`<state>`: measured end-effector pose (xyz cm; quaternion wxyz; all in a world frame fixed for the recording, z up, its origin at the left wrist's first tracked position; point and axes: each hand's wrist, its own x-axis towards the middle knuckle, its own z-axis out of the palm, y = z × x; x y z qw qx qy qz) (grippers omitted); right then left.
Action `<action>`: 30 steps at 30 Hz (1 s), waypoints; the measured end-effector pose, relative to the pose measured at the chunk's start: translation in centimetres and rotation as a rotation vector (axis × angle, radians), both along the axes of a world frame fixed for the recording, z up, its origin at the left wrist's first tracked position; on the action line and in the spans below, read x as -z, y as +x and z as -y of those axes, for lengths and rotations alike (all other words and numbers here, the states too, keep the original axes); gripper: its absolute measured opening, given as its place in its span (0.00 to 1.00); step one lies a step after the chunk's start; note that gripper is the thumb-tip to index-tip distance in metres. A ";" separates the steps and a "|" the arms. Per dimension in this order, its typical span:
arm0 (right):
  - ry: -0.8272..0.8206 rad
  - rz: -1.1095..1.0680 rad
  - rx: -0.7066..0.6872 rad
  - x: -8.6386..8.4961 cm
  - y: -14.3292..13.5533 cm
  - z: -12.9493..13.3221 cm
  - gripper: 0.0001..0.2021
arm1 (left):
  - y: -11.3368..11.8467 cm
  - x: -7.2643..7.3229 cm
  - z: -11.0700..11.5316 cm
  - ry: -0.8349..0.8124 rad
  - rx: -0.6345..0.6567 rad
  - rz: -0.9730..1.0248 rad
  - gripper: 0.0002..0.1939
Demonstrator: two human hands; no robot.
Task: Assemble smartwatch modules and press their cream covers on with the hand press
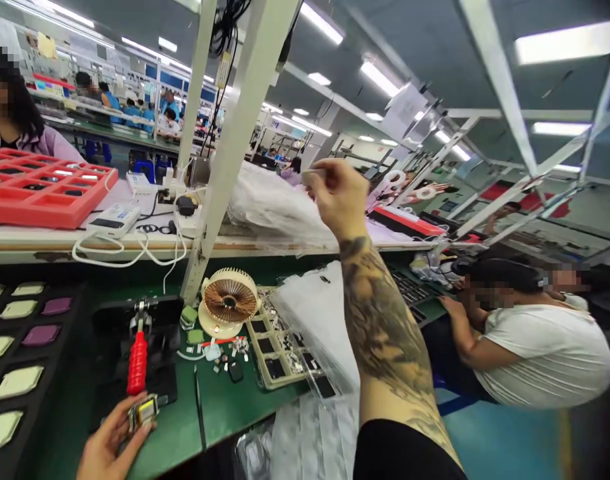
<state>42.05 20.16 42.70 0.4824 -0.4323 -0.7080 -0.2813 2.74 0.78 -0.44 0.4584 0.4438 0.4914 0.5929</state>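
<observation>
My left hand (112, 443) pinches a small open electronic device (147, 411) between thumb and fingers; a yellow-and-silver part shows inside it. Just beyond it stands a black clamp fixture with a red-handled toggle clamp (137, 363). My right hand (343, 193) is raised on an outstretched arm, in front of the shelf and beside a heap of clear plastic bags (272, 197). Its fingers are curled together, and what is between them, if anything, cannot be made out. A black pair of tweezers (199, 407) lies on the green bench mat (229, 413).
A beige fan (229, 303) stands behind small loose parts and a compartment tray (272, 363). To the left, a black tray (35, 353) holds pale and purple cases. A red foam tray (59, 193) rests on the shelf by a white post (229, 133). A co-worker (529, 340) sits at right.
</observation>
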 end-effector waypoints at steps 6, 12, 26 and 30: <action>0.084 -0.324 -0.375 20.3 -7.1 14.1 0.13 | -1.9 -0.3 -0.2 0.025 0.171 0.073 0.32; -0.502 -0.529 -0.617 37.5 -16.1 18.7 0.22 | -2.2 0.8 -0.1 -0.032 0.231 0.114 0.31; -0.592 -0.332 -0.709 42.2 -23.6 18.0 0.25 | -2.9 0.9 0.9 0.135 0.262 0.154 0.21; -0.651 -0.467 -0.640 42.5 -23.5 18.5 0.26 | -2.5 0.5 0.7 0.130 0.199 0.171 0.18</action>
